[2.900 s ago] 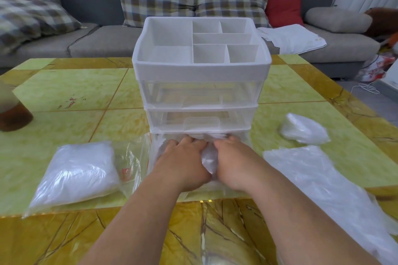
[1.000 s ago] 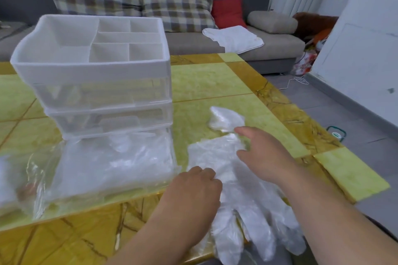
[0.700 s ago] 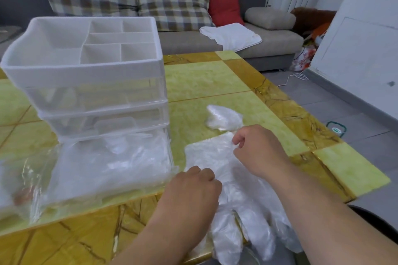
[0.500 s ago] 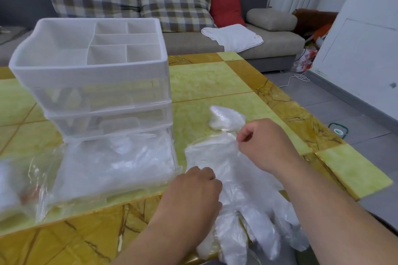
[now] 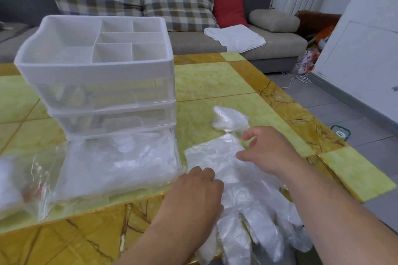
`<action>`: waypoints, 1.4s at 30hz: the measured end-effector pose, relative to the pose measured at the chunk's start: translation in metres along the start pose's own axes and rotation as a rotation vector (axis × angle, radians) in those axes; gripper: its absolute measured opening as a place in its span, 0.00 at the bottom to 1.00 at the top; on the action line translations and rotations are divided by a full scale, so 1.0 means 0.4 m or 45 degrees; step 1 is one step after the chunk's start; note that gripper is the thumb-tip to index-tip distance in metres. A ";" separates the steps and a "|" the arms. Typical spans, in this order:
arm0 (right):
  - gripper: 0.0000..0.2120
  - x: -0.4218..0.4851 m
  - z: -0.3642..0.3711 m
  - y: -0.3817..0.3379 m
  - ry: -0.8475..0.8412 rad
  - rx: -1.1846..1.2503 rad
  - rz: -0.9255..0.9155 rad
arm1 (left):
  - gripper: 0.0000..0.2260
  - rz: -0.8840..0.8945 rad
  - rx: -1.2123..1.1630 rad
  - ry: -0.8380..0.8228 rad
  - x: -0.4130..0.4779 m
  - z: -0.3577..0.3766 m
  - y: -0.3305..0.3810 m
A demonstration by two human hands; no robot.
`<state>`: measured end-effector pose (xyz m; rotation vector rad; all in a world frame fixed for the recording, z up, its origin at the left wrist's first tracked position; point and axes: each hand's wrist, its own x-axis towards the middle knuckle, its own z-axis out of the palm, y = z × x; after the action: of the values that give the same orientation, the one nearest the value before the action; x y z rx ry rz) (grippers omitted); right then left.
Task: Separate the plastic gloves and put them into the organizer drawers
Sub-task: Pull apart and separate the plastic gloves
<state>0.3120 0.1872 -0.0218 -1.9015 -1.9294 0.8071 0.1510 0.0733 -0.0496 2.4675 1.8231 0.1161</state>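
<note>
Above the cuffs of the plastic gloves (image 5: 212, 156) the right hand (image 5: 267, 153) hovered.
The pile lay on the table (image 5: 215, 84) beside the open bottom drawer (image 5: 97, 193), cuffs far, fingers over the near edge. Right thumb and forefinger were apart, empty; the left hand (image 5: 193, 193) rested bent on it, grip hidden.

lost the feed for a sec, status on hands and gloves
Left hand down on glove stack, grip hidden. Right hand open over the cuff end. Bottom drawer pulled out, gloves inside. Crumpled wad beyond it.
</note>
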 end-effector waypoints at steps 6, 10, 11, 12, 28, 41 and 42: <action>0.07 0.010 -0.001 -0.006 0.184 0.229 -0.148 | 0.09 0.000 -0.020 0.004 -0.003 -0.003 0.005; 0.08 0.013 0.002 -0.006 0.089 0.348 -0.103 | 0.10 -0.009 -0.029 -0.001 -0.002 -0.002 0.004; 0.08 0.010 0.005 -0.004 0.000 0.285 -0.096 | 0.10 -0.009 -0.028 -0.006 -0.001 -0.002 0.004; 0.13 0.005 0.009 -0.002 -0.080 0.169 -0.096 | 0.10 -0.009 -0.025 -0.011 -0.001 -0.002 0.005; 0.23 0.032 0.062 -0.026 -0.049 0.052 -0.167 | 0.13 0.003 0.047 -0.026 0.002 0.008 0.001; 0.14 0.047 0.076 -0.028 0.116 0.227 -0.182 | 0.10 -0.026 0.012 -0.016 -0.005 0.009 0.006; 0.14 0.046 0.072 -0.030 0.094 0.255 -0.175 | 0.11 -0.035 0.012 -0.021 -0.005 0.008 0.007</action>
<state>0.2841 0.2007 -0.0407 -1.6406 -1.8366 0.8422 0.1532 0.0706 -0.0525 2.4415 1.8541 0.0853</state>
